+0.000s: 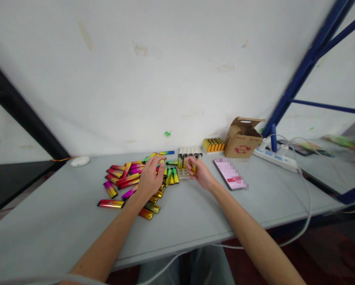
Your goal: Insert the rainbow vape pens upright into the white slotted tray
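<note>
Lighters (pixel 130 181) partly covered | left hand (pixel 150 178) loosely bent, grip hidden | right hand (pixel 196 168) curled at tray (pixel 190 150), hold unclear

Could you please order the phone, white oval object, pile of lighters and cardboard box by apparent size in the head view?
Largest to smallest:
pile of lighters
cardboard box
phone
white oval object

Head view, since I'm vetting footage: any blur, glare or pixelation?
Head view: the far right edge is smeared, its things hard to make out; bright sheen on the lighters; in the same view, blocky pixelation over part of the phone.
</note>
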Demonstrator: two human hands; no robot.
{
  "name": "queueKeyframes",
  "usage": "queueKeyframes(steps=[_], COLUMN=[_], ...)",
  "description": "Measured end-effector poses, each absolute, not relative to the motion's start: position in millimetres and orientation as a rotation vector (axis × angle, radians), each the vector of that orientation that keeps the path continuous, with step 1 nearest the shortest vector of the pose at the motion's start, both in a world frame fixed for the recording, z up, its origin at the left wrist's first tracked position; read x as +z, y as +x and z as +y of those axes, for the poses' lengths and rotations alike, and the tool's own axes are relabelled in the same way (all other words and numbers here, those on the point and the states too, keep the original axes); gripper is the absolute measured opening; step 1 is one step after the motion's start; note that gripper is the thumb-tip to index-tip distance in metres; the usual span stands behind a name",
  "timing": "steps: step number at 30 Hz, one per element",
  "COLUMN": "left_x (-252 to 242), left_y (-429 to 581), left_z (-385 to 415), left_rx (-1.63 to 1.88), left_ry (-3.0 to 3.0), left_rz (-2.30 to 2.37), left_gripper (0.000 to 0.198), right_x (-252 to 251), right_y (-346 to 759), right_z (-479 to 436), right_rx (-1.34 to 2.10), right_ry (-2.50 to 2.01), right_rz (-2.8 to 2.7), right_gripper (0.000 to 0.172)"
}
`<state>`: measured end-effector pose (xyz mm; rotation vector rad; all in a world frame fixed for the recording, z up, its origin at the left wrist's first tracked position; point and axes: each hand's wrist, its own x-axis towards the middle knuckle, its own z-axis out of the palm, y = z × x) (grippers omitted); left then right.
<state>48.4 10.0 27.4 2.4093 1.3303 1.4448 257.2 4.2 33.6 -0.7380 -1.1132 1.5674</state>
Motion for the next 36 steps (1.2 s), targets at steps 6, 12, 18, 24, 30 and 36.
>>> queueKeyframes(steps=[6,12,18,24,30,36], left_x=[21,19,19,17,16,16], left_y=[49,52,53,54,55,54], left_z=[12,10,8,8,8,8], left_rx=[1.348,1.314,1.286,1.267,1.25,1.258], left_ry=[2.459,2.477,2.488,2.504,2.516,2.505], left_rz=[1.303,1.286,1.291,1.28,1.243,1.264], left_gripper=[0.033,0.035,0.036,0.035,0.036,0.037], right_x=[40,37,33,34,39,40], right_y=[268,271,270,271,270,268], right_z=[2,5,6,7,5,4], right_rx=[1.929,1.99,1.971,1.87,1.845,1.841], right_ry=[-0.593,-0.593,-0.665,-0.706,-0.742,-0.756], right_rz=[-0.99,-0.998,-1.034,-0.956,-0.894,-0.872], right_gripper=[0.04,0.045,0.04,0.034,0.033,0.028])
